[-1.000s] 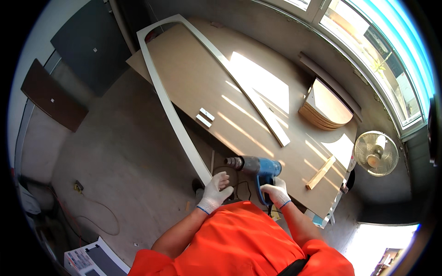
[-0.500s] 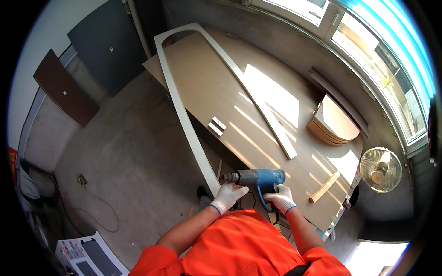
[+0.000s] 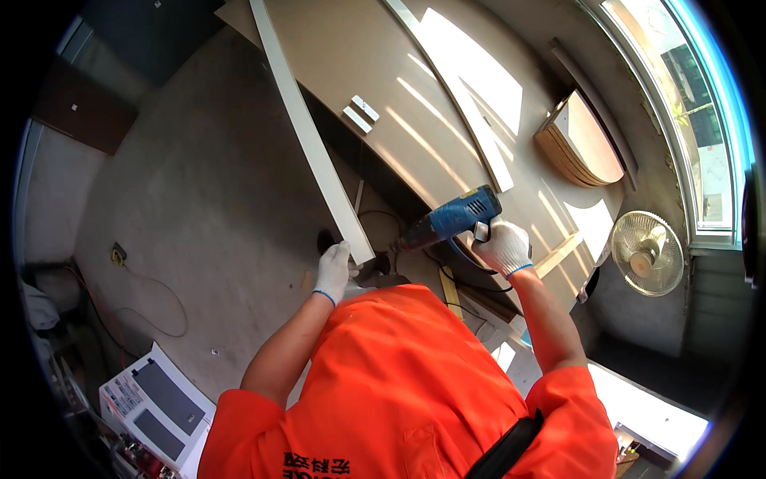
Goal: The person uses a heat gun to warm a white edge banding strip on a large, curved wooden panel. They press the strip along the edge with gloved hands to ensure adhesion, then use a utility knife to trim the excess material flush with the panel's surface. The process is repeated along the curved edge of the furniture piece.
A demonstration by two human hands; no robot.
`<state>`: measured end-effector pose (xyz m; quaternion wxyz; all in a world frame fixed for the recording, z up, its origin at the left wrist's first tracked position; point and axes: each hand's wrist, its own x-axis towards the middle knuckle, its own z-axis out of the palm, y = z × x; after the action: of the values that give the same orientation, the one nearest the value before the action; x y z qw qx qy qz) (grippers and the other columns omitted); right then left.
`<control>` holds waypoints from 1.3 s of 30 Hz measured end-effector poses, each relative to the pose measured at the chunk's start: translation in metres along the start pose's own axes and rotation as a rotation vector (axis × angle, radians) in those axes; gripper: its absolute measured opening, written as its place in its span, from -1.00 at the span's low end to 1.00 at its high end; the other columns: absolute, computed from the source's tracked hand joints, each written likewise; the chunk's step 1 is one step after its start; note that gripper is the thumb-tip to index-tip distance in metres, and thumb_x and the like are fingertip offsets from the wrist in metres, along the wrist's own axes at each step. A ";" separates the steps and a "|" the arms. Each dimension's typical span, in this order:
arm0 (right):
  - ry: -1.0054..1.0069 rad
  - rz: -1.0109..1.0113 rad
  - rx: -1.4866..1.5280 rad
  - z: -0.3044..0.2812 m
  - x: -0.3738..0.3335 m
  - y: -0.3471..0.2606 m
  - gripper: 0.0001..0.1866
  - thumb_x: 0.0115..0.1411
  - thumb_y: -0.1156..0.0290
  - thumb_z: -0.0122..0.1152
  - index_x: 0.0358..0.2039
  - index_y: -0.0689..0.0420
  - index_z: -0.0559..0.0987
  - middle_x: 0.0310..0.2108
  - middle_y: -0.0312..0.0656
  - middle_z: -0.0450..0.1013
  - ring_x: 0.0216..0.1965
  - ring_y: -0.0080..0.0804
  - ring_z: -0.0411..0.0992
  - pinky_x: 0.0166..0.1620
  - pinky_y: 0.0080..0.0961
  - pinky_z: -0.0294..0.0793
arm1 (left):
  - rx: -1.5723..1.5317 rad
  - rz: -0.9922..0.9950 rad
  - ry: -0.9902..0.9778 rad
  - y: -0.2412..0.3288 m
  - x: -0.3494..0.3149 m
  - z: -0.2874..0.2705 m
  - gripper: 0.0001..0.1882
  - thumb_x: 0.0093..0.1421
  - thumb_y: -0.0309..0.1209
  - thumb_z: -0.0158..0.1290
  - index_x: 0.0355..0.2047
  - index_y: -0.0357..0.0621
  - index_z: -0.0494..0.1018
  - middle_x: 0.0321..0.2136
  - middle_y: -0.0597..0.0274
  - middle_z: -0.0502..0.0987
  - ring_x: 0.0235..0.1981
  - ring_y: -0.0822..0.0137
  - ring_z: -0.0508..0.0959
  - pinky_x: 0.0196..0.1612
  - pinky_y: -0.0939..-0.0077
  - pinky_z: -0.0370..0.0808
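Observation:
My right hand (image 3: 506,247), in a white glove, is wrapped round the handle of a blue heat gun (image 3: 460,215). Its dark nozzle points left, toward the end of a long white frame (image 3: 307,148). My left hand (image 3: 333,271), gloved too, is closed at the near end of the frame's left leg, its fingers at the edge; the thumb side is partly hidden. The frame's right leg lies across the brown board on the table, while the left leg sticks out past the board's edge over the floor.
Two small white blocks (image 3: 361,114) rest on the brown board (image 3: 335,56). Stacked semicircular panels (image 3: 581,142) and a wooden strip (image 3: 558,254) lie to the right. A round fan (image 3: 647,254) stands beyond the table's right end. Cables hang below the heat gun; another cord (image 3: 171,307) crosses the floor.
My left hand has left the heat gun's front and moved left to the frame's end. The right hand has lifted the gun slightly rightward, tilting its nozzle down. The view has shifted.

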<state>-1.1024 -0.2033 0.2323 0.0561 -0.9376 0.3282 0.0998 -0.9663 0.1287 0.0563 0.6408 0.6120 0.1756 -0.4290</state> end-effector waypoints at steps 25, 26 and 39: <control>-0.056 0.091 0.104 -0.030 0.174 -0.151 -0.57 0.21 0.02 0.31 -0.20 0.16 0.76 -0.21 0.14 0.70 -0.07 0.17 0.67 0.03 -0.10 0.65 | 0.261 0.025 -0.145 0.020 0.002 -0.013 -0.63 0.50 -0.16 0.07 -0.27 -0.26 0.52 -0.45 0.19 0.64 -0.44 0.40 0.62 -0.32 0.43 0.54; -0.071 0.072 0.086 -0.033 0.185 -0.158 -0.56 0.19 0.02 0.32 -0.20 0.16 0.75 -0.21 0.15 0.70 -0.07 0.16 0.68 0.03 -0.10 0.65 | 0.271 0.020 -0.158 0.018 0.005 -0.014 -0.64 0.51 -0.16 0.07 -0.24 -0.26 0.54 -0.42 0.20 0.64 -0.42 0.40 0.63 -0.32 0.44 0.55; 0.024 0.037 0.073 -0.053 0.241 -0.202 -0.55 0.13 0.06 0.34 -0.16 0.16 0.80 -0.19 0.15 0.72 -0.06 0.13 0.70 0.07 -0.15 0.65 | 0.283 0.011 -0.201 0.010 0.010 -0.020 -0.64 0.55 -0.16 0.07 -0.17 -0.26 0.56 -0.36 0.22 0.67 -0.39 0.42 0.65 -0.30 0.46 0.56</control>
<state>-0.7838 -0.2009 0.2377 0.0845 -0.9299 0.3496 0.0777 -0.9468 0.1432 0.0510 0.5648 0.6510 0.0449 -0.5052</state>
